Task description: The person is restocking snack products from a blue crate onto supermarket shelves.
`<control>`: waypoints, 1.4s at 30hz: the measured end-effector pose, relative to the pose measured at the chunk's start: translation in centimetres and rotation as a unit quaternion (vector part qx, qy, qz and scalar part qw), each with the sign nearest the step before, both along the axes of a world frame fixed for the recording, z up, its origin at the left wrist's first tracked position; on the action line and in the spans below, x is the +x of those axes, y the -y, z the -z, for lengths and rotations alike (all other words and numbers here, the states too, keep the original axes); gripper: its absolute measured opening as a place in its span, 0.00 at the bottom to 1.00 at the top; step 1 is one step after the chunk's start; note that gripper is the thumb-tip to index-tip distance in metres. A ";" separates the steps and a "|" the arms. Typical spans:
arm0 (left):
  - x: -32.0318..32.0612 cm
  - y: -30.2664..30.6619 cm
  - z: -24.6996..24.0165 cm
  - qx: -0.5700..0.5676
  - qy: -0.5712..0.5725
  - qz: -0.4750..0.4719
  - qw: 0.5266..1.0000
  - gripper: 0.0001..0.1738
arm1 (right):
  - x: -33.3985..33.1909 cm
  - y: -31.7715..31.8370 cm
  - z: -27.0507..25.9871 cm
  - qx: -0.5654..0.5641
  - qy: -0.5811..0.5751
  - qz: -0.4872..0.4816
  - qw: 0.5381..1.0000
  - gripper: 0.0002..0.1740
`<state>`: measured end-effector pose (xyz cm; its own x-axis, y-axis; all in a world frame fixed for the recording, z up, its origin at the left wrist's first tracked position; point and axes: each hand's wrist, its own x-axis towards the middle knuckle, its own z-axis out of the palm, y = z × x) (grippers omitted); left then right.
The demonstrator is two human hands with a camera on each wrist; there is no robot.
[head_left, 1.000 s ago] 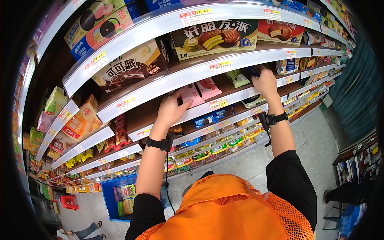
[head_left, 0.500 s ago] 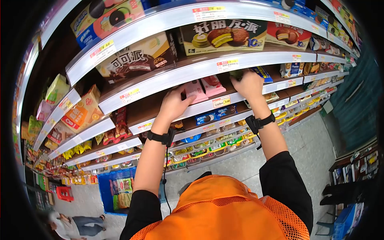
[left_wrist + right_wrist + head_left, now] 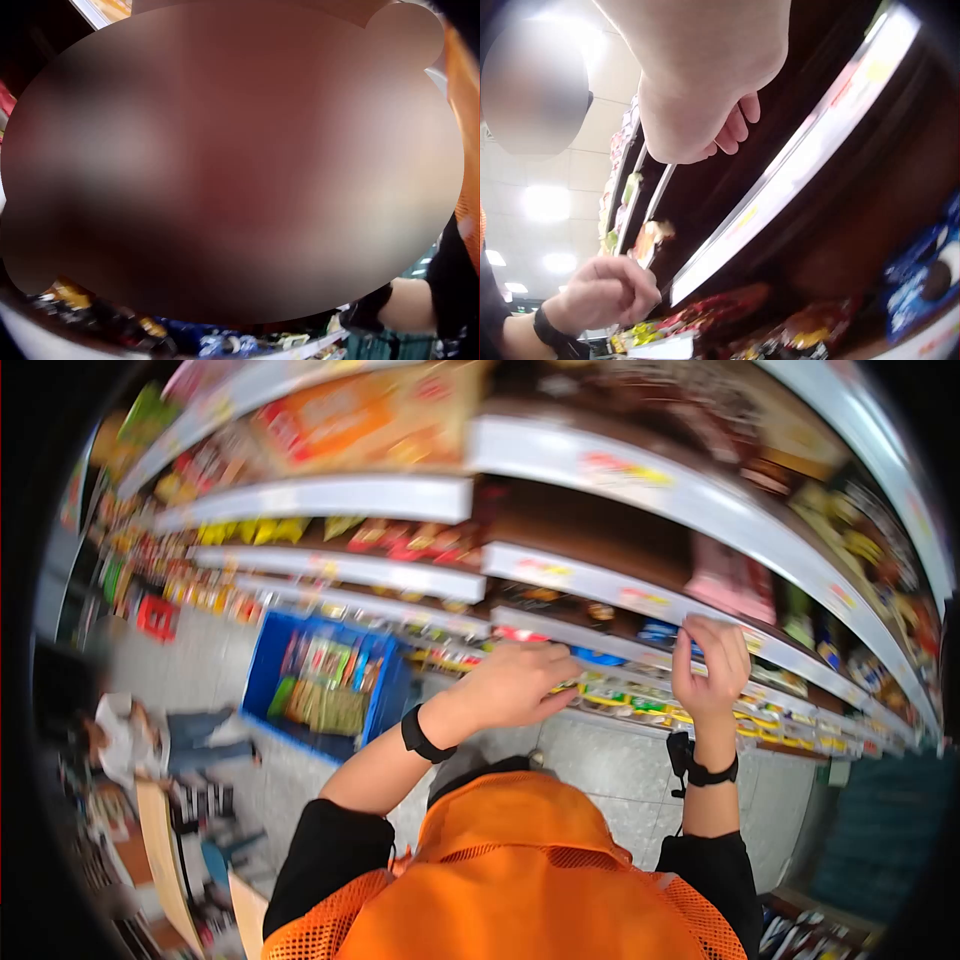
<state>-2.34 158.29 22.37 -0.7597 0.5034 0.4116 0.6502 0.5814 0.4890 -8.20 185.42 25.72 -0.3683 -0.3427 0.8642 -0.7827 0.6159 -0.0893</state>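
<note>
In the head view the left hand (image 3: 520, 685) hovers in front of the lower shelves, fingers loosely bent and nothing visible in them. To its right, the right hand (image 3: 715, 665) is raised by a shelf edge, its fingers loosely curled around nothing visible. Pink packets (image 3: 730, 578) lie on the shelf just above the right hand. The right wrist view shows the right hand (image 3: 705, 105) from the wrist side, and beyond it the left hand (image 3: 615, 292) with bent fingers. A large blur hides most of the left wrist view.
Shelves of packaged snacks curve across the head view, with a white shelf edge (image 3: 390, 500) at the left. A blue crate (image 3: 258, 685) holding packets stands on the floor, left of the left arm. Farther left are a person (image 3: 130, 735) and a wooden board (image 3: 165, 850).
The head view has swung left, bringing the crate nearer the middle. The left hand has come away from the pink packets, and the right hand has withdrawn from the green and blue packets.
</note>
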 end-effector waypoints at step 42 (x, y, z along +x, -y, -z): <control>19.6 42.4 65.4 -0.010 0.753 -0.316 0.577 0.37 | 13.6 32.6 14.8 0.370 0.532 0.005 0.761 0.05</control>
<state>17.27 115.86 -43.05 -0.2821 -0.0768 -0.9563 -0.8485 0.4851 0.2113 5.42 152.83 10.88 -0.7303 -0.5840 -0.3544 -0.5048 0.8109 -0.2960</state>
